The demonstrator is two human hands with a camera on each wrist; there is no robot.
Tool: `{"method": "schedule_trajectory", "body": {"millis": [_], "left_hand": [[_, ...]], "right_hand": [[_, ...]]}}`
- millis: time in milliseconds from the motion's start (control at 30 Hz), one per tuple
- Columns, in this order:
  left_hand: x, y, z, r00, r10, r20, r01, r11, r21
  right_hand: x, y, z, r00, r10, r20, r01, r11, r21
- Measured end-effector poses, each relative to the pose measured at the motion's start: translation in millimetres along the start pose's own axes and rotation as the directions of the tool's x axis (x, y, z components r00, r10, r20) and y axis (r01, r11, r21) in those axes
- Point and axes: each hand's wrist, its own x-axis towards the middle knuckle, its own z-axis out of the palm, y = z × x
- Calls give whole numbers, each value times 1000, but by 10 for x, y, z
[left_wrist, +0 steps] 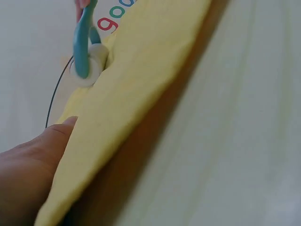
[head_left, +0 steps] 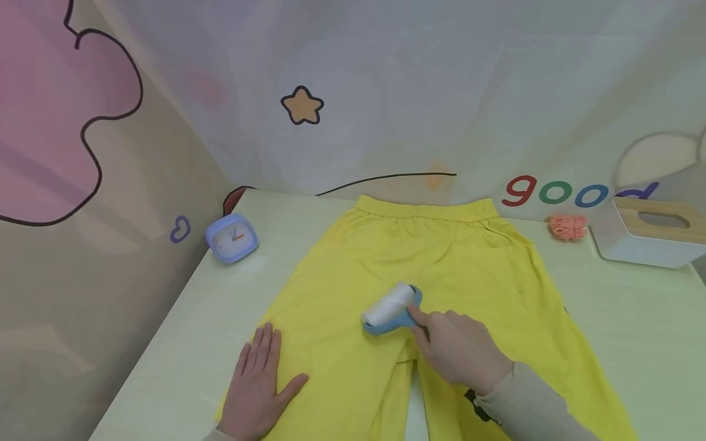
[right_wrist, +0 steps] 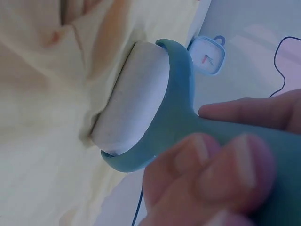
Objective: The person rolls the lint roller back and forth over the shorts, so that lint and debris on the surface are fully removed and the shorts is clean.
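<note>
Yellow trousers lie spread on the pale table, waistband toward the wall. My right hand grips the blue handle of a lint roller, and the white roll touches the cloth above the crotch. In the right wrist view the lint roller presses a small fold into the fabric, with fingers curled round the handle. My left hand rests flat on the outer edge of the left leg, fingers straight and thumb spread. The left wrist view shows its thumb against the cloth.
A light blue clock stands at the table's far left corner. At the back right are a pink fuzzy bundle and a white tissue box with a wooden lid. A printed wall sheet borders the table behind and at left.
</note>
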Motion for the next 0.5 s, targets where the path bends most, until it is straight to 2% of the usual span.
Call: {"method": "schedule_trajectory", "body": {"millis": [233,500], "left_hand": [[11,-22,-18,1000,3,-2,-3,1000,9],[-3,-26,-14,999,-23,27,23,1000,-10]], "right_hand": [[479,-176,57,1000,-13,-22,12,999,-40],[972,-314,200,992,-31,-119,23,997,-67]]}}
